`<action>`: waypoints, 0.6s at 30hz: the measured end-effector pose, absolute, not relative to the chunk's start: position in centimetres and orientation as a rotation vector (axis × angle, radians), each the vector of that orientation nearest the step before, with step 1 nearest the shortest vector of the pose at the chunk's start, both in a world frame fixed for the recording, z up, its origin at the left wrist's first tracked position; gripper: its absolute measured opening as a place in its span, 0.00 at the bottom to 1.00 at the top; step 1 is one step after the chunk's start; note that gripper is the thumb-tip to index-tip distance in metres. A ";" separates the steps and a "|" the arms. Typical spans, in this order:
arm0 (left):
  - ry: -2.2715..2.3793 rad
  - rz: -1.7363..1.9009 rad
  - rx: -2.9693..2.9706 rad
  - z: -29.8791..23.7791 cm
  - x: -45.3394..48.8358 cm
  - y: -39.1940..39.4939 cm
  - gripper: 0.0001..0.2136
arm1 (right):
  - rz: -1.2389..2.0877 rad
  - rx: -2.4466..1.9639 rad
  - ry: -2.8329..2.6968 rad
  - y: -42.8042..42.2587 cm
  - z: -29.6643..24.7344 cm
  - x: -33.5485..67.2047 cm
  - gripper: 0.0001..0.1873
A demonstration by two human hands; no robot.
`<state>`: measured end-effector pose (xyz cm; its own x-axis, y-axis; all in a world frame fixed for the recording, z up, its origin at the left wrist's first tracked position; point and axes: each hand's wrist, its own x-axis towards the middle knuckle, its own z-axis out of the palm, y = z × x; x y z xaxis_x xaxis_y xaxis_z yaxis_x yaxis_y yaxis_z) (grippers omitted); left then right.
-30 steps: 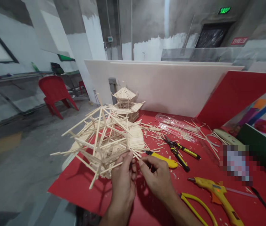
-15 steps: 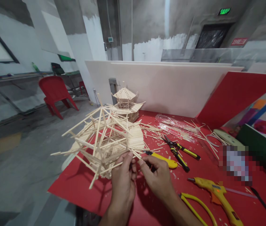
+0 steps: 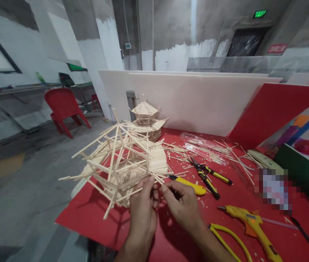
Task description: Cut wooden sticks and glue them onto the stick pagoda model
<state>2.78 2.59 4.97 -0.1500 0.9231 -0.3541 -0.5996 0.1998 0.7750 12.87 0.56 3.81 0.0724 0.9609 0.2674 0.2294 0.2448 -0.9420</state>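
A pagoda-like frame of thin wooden sticks stands at the left of the red table top, its roof ribs bare. At its near right corner my left hand is closed, thumb and fingers pinching the frame where several sticks meet. My right hand is closed too, thumb and forefinger pinching the tip of a short wooden stick that sticks out from that corner. The fingertips partly hide the joint. Behind the frame stands a finished-looking stick pagoda with slatted roofs.
Right of my hands lie a yellow utility knife, black-and-yellow cutters, yellow-handled pliers and a yellow glue gun with an orange light. Loose sticks and a plastic-wrapped bundle lie farther back. White boards stand behind.
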 end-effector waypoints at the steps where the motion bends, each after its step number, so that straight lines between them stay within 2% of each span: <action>1: 1.041 1.390 0.405 4.9 2.8 2.6 0.16 | 0.829 -1.210 -1.403 0.6 3.8 12.9 0.16; 18: 1.048 1.375 0.396 4.9 2.6 2.5 0.15 | 0.854 -1.174 -1.376 0.3 3.7 12.8 0.14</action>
<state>2.63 2.50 4.87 -0.1410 0.9180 -0.3706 -0.6009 0.2181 0.7690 12.78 0.30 3.67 0.0715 0.9599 0.2710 0.1838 0.2544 -0.9495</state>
